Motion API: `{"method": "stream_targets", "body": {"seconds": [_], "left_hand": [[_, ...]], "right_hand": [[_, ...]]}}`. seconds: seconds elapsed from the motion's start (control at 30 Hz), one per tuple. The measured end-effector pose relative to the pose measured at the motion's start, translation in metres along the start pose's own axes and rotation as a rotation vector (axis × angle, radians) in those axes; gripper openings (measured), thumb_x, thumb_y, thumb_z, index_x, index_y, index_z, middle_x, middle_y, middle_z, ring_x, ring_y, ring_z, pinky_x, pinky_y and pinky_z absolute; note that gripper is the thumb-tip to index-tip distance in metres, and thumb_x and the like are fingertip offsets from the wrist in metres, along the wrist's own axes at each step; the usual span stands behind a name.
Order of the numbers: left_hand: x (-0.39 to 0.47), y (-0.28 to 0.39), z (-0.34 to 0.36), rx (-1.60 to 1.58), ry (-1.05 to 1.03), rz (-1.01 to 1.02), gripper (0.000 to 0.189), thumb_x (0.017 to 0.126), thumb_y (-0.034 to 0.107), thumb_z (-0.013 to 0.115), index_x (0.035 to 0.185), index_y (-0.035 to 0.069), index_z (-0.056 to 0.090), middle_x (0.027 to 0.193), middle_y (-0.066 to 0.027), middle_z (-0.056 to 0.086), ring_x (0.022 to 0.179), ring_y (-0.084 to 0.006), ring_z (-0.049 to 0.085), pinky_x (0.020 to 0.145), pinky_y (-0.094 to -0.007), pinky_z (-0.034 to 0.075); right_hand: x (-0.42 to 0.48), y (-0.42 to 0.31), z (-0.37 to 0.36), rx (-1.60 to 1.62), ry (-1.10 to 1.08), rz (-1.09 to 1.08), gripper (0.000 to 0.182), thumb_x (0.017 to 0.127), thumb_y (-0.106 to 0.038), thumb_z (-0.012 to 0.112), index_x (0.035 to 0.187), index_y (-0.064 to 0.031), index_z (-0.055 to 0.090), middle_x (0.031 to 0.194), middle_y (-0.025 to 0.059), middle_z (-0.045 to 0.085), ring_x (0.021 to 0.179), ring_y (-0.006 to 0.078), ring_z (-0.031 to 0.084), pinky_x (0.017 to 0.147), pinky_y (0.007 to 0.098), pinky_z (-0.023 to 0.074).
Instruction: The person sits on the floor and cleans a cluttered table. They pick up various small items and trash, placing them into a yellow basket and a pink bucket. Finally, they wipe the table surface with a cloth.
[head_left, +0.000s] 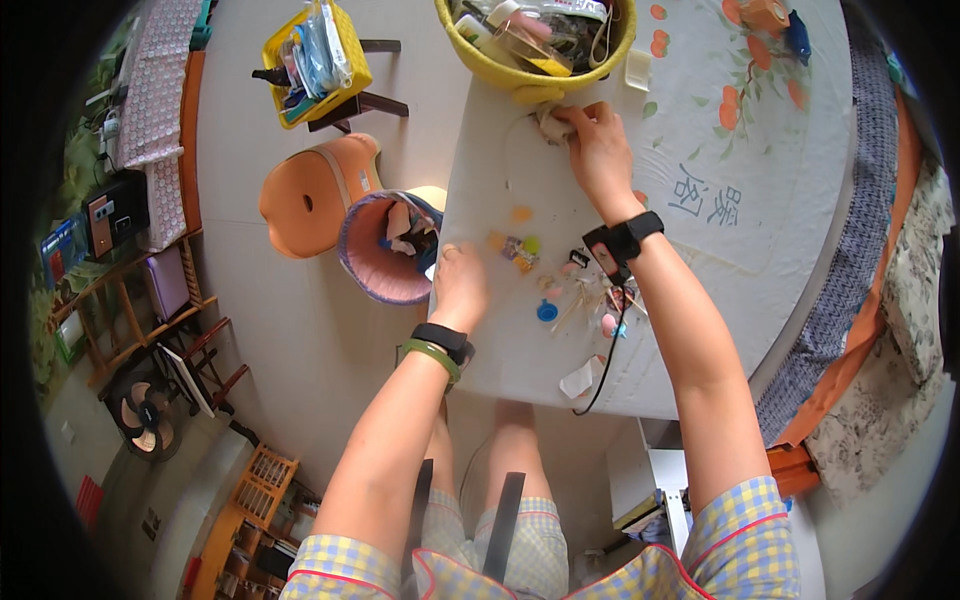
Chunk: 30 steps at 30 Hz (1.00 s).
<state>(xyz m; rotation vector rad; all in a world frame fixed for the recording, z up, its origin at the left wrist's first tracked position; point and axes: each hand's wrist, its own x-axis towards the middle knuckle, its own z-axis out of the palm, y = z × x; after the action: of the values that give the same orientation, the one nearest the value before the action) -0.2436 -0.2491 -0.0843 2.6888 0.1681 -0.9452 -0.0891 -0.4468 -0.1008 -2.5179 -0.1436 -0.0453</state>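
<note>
My right hand (602, 146) pinches a crumpled off-white cloth or tissue (553, 124) against the tabletop, just below the yellow basket (525, 78). At the table's left edge is my left hand (459, 281), slightly blurred, its fingers beside the rim of a pink-lined bin (375, 274). Something small and white shows at those fingertips, but whether they hold it is unclear. Crumpled scraps (400, 225) lie inside the bin. Between my hands, the table (487, 360) bears small wrappers (519, 253), a blue cap (547, 310), several cotton swabs (574, 306) and a torn white paper piece (580, 380).
Bottles and tubes fill the yellow basket. A small clear tray (638, 70) sits to its right. An orange stool (311, 199) stands behind the bin, and a yellow crate (360, 56) rests on a dark stool. A black cable (606, 375) hangs from my right wrist device.
</note>
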Motion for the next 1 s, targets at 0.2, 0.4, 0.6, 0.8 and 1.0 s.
{"method": "stream_targets", "body": {"seconds": [0.2, 0.4, 0.6, 0.8, 1.0], "left_hand": [[-0.001, -0.004, 0.006, 0.000, 0.004, -0.053, 0.050, 0.064, 0.002, 0.070, 0.107, -0.005, 0.045, 0.107, -0.0289, 0.048, 0.100, -0.0443, 0.053, 0.082, -0.0470, 0.049], [-0.004, 0.000, 0.002, 0.011, 0.013, -0.088, 0.034, 0.073, 0.002, 0.063, 0.103, -0.003, 0.050, 0.108, -0.0252, 0.051, 0.101, -0.0409, 0.054, 0.084, -0.0435, 0.048], [0.002, 0.004, 0.000, 0.038, -0.027, -0.054, 0.044, 0.068, 0.004, 0.069, 0.105, -0.004, 0.047, 0.109, -0.0277, 0.049, 0.099, -0.0426, 0.055, 0.083, -0.0440, 0.049], [0.002, 0.001, 0.001, 0.041, -0.015, -0.083, 0.035, 0.074, 0.007, 0.066, 0.104, -0.002, 0.051, 0.107, -0.0254, 0.052, 0.099, -0.0407, 0.057, 0.083, -0.0420, 0.050], [-0.003, -0.004, -0.005, -0.004, -0.012, 0.058, 0.047, 0.067, 0.012, 0.075, 0.103, -0.003, 0.048, 0.105, -0.0278, 0.051, 0.095, -0.0426, 0.057, 0.081, -0.0439, 0.050]], "right_hand": [[-0.064, 0.001, -0.034, -0.006, -0.315, -0.213, 0.030, 0.068, 0.002, 0.059, 0.090, -0.0160, 0.068, 0.091, 0.0072, 0.055, 0.090, 0.0272, 0.054, 0.075, 0.0376, 0.0475], [-0.023, -0.034, -0.018, 0.171, -0.133, -0.156, 0.036, 0.067, 0.007, 0.055, 0.093, -0.0151, 0.068, 0.092, 0.0082, 0.056, 0.094, 0.0286, 0.055, 0.080, 0.0392, 0.0465], [-0.006, -0.046, 0.026, 0.109, -0.234, -0.409, 0.031, 0.070, -0.001, 0.059, 0.093, -0.0182, 0.068, 0.094, 0.0043, 0.055, 0.094, 0.0275, 0.052, 0.082, 0.0365, 0.0437], [-0.085, -0.031, -0.014, 0.071, -0.505, -0.413, 0.026, 0.066, 0.002, 0.060, 0.083, -0.0169, 0.065, 0.093, 0.0036, 0.056, 0.089, 0.0276, 0.051, 0.079, 0.0351, 0.0443], [-0.140, 0.009, -0.079, 0.486, -0.123, 0.217, 0.040, 0.071, 0.009, 0.048, 0.103, -0.0071, 0.066, 0.096, 0.0099, 0.055, 0.086, 0.0240, 0.057, 0.073, 0.0308, 0.0488]]}}
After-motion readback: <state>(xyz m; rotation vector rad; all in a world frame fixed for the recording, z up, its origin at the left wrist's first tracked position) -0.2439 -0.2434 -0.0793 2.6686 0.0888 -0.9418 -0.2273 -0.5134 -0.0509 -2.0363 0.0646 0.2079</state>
